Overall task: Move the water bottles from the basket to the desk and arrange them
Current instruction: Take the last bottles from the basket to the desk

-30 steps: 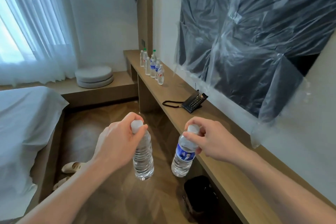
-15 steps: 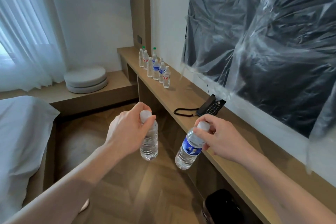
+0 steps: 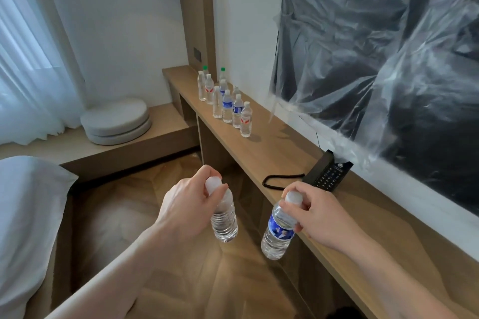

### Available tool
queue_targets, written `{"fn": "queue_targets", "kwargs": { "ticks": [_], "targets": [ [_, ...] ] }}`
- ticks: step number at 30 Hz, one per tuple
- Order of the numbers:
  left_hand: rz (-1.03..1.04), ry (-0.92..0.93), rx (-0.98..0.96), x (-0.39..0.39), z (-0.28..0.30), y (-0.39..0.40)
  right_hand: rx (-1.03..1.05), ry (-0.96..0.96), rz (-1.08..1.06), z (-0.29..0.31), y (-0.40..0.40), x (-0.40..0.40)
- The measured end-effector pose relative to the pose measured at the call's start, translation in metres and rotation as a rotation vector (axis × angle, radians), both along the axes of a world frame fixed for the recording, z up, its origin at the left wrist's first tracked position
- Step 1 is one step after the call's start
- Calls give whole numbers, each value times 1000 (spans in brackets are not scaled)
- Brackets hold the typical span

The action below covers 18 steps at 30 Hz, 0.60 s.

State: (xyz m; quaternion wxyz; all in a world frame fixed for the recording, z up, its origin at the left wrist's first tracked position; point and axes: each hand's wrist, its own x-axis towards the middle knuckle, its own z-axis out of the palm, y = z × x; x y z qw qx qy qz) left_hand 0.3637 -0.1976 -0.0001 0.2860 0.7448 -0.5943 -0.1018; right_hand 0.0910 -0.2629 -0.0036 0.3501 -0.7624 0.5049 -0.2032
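Two bottles in hand, both clear ribbed plastic with white caps. Left hand point(image 3: 189, 204) grips the neck of the unlabelled bottle point(image 3: 224, 217) at lower centre of the frame; its long axis runs near vertical, cap up, base leaning slightly right. Right hand point(image 3: 318, 212) pinches the neck of the blue-labelled bottle point(image 3: 278, 230) just to the right; cap up, base swung down-left, clearly tilted. Both hang over the herringbone wood floor point(image 3: 207, 280), beside the front edge of the desk point(image 3: 272, 158), not touching it. About ten standing bottles point(image 3: 228, 101) cluster upright at the desk's far end, upper centre: two green caps, the rest white. One black telephone point(image 3: 328, 173) sits on the smooth wood-grain top. Two round grey cushions point(image 3: 116, 120) are stacked centre left.
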Motion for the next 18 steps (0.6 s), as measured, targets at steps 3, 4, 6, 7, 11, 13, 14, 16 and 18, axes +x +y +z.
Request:
{"fn": "queue_targets", "kwargs": {
  "ticks": [3,4,6,7,11,13,14,16,18],
  "targets": [
    [20,43,41,25,-4,-46,44,22,19,-13,-47,24],
    [28,51,45,32,-4,-61,56,18,25,-16,-64,32],
    [38,78,41,47,-6,-91,70,11,37,-21,-98,49],
    [42,96,30,55,-8,-105,69,23,45,-22,-114,57],
    [74,141,40,93,-15,-152,89,61,60,-25,-170,91],
    [83,164,41,116,-17,-182,95,74,46,-23,-198,112],
    [77,173,35,127,-17,-198,95,73,37,-22,-212,122],
    [55,188,36,150,-19,-231,95,61,11,-24,-238,142],
    [26,190,49,172,-22,-266,110,35,-22,-28,-262,162]
  ]
}}
